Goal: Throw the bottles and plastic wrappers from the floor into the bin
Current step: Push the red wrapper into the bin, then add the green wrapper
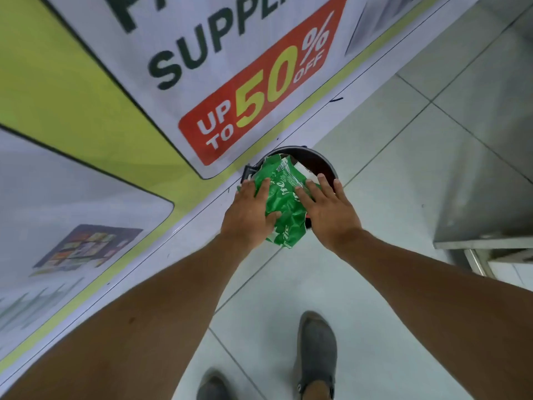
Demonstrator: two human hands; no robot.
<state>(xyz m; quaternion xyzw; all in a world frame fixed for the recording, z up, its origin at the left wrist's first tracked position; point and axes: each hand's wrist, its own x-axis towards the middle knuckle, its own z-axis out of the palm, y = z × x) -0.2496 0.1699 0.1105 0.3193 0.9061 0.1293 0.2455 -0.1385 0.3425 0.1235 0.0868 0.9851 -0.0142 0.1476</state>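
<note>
A crumpled green plastic wrapper (284,197) with white lettering lies over the open top of a round dark bin (320,161). My left hand (251,215) rests on the wrapper's left side, fingers spread and thumb curled onto it. My right hand (328,210) lies flat on its right side, fingers apart. Both hands press on the wrapper from above the bin's near rim. Some pale rubbish shows inside the bin behind the wrapper. No bottle is visible.
The bin stands on a pale tiled floor against a wall banner (230,82) printed with a red "UP TO 50% OFF" badge. A metal cabinet (487,226) stands to the right. My grey shoes (315,353) are below.
</note>
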